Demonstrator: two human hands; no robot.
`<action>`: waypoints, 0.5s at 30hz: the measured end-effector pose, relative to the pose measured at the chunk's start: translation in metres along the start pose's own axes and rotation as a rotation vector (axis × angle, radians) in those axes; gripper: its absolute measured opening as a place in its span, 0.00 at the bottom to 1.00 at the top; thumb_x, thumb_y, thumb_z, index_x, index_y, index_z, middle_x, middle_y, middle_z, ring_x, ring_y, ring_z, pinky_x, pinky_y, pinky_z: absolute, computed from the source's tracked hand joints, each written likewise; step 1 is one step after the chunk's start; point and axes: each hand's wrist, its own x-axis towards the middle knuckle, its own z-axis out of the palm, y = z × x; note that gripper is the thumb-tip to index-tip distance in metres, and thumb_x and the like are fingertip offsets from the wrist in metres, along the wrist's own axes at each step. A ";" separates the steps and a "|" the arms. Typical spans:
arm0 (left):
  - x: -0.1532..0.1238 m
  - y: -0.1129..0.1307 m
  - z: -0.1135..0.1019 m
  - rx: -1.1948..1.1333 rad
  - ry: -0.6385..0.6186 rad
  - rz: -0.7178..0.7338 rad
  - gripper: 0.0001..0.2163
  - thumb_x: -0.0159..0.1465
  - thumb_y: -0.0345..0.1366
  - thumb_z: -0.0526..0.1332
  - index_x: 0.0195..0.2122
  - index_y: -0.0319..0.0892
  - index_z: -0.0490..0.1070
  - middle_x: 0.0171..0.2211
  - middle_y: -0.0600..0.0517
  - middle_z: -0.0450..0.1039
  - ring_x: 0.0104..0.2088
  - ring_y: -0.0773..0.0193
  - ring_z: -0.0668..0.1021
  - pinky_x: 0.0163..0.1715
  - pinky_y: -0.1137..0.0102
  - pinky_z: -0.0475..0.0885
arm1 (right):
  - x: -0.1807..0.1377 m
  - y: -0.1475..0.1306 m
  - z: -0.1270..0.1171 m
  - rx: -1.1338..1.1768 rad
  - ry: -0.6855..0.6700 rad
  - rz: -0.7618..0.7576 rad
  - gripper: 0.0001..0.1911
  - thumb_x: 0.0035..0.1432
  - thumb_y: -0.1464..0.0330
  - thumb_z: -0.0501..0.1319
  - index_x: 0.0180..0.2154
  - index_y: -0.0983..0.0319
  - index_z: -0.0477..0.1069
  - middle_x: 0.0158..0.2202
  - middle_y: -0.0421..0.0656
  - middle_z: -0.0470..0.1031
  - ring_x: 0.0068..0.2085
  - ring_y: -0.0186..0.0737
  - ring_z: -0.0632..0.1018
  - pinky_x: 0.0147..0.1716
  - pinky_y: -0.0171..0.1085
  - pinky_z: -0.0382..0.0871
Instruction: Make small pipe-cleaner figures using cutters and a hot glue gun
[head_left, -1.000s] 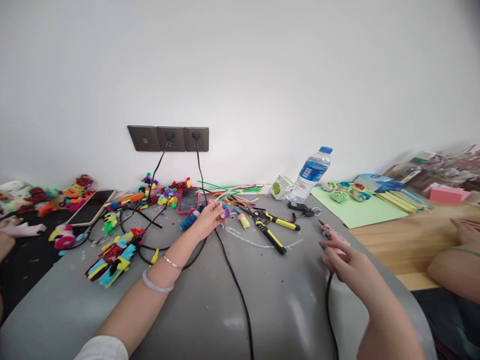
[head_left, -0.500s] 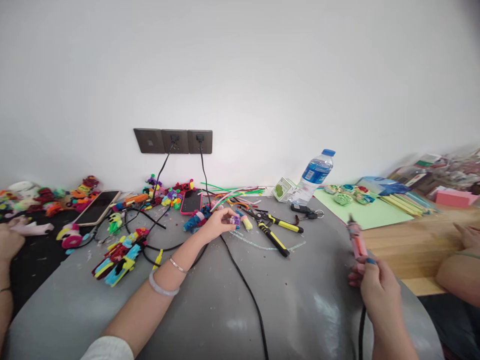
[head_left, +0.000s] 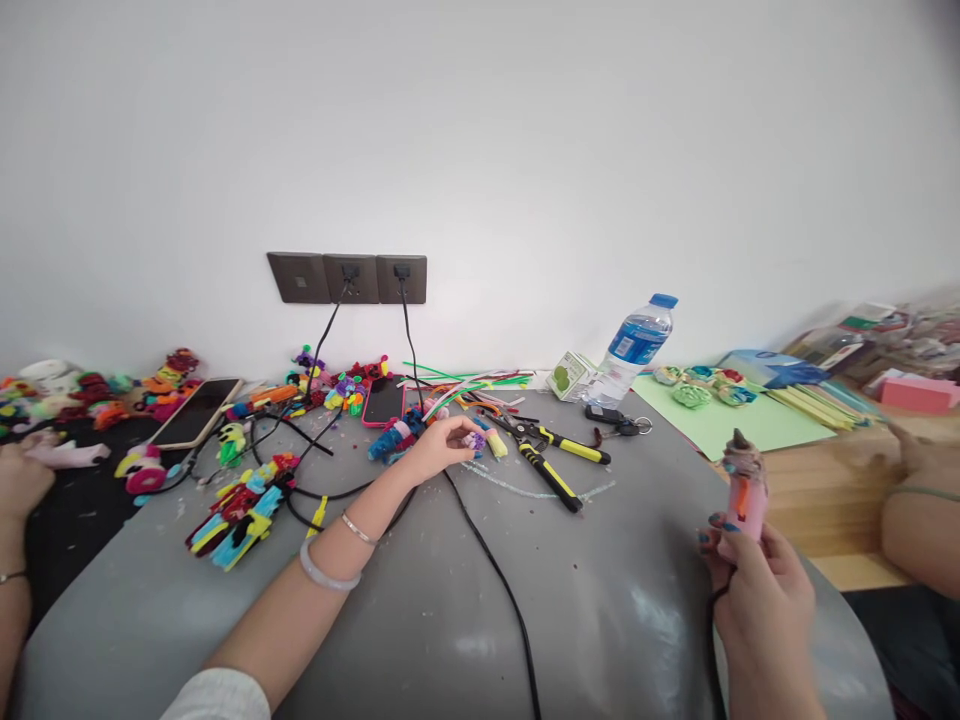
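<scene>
My right hand (head_left: 769, 590) is closed round the handle of a pink glue gun (head_left: 745, 500), whose dark, crusted nozzle points up and away from me; a black cord trails below it. With its fingertips, my left hand (head_left: 441, 447) pinches a small purple fuzzy piece (head_left: 473, 440) at the middle of the grey table, partly hidden by the fingers. Just right of that piece is a short pale-yellow fuzzy piece (head_left: 496, 444). Beyond it lie pliers with yellow-and-black handles (head_left: 551, 470). A blue fuzzy bundle (head_left: 394, 438) sits left of my left hand.
Pipe-cleaner figures (head_left: 244, 510) and a phone (head_left: 196, 412) lie on the left among black cords (head_left: 495, 575). A tilted water bottle (head_left: 637, 340), a small box (head_left: 571, 376) and keys (head_left: 619, 420) stand near the wall. Green paper (head_left: 720, 425) lies right. Other people's arms (head_left: 922, 510) show at both sides.
My right hand has turned the glue gun more upright and shifted it slightly right. My left hand stays almost in place, still pinching the purple piece. The view has shifted a little.
</scene>
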 end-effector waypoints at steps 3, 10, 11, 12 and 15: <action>0.000 0.000 -0.001 0.038 -0.006 -0.024 0.14 0.47 0.28 0.70 0.37 0.38 0.76 0.36 0.49 0.77 0.36 0.63 0.77 0.39 0.69 0.70 | -0.003 -0.004 0.006 0.044 0.090 0.038 0.09 0.36 0.65 0.64 0.26 0.56 0.70 0.28 0.44 0.67 0.25 0.39 0.68 0.20 0.42 0.63; 0.002 -0.005 -0.002 0.049 -0.019 -0.041 0.15 0.47 0.28 0.70 0.37 0.37 0.74 0.38 0.48 0.76 0.38 0.63 0.77 0.40 0.69 0.72 | -0.019 -0.016 0.012 0.115 -0.160 0.094 0.15 0.39 0.65 0.68 0.29 0.60 0.65 0.38 0.46 0.76 0.27 0.36 0.74 0.21 0.35 0.63; 0.002 -0.006 -0.003 0.052 -0.018 -0.043 0.15 0.47 0.28 0.70 0.37 0.37 0.74 0.38 0.49 0.76 0.38 0.63 0.77 0.41 0.69 0.72 | -0.022 -0.017 0.011 0.094 -0.231 0.089 0.17 0.39 0.64 0.69 0.30 0.60 0.65 0.38 0.46 0.77 0.26 0.35 0.73 0.21 0.34 0.63; 0.002 -0.006 -0.003 0.057 -0.018 -0.044 0.15 0.47 0.29 0.71 0.37 0.37 0.74 0.37 0.49 0.76 0.38 0.63 0.77 0.41 0.68 0.72 | -0.024 -0.019 0.010 0.061 -0.278 0.083 0.18 0.40 0.63 0.70 0.33 0.60 0.66 0.37 0.44 0.77 0.24 0.33 0.71 0.20 0.33 0.62; 0.002 -0.006 -0.003 0.075 -0.016 -0.041 0.15 0.48 0.30 0.71 0.38 0.37 0.74 0.37 0.49 0.75 0.37 0.63 0.77 0.41 0.68 0.72 | -0.029 -0.022 0.009 -0.113 -0.338 0.057 0.21 0.43 0.59 0.71 0.38 0.60 0.71 0.29 0.40 0.73 0.23 0.31 0.67 0.20 0.32 0.60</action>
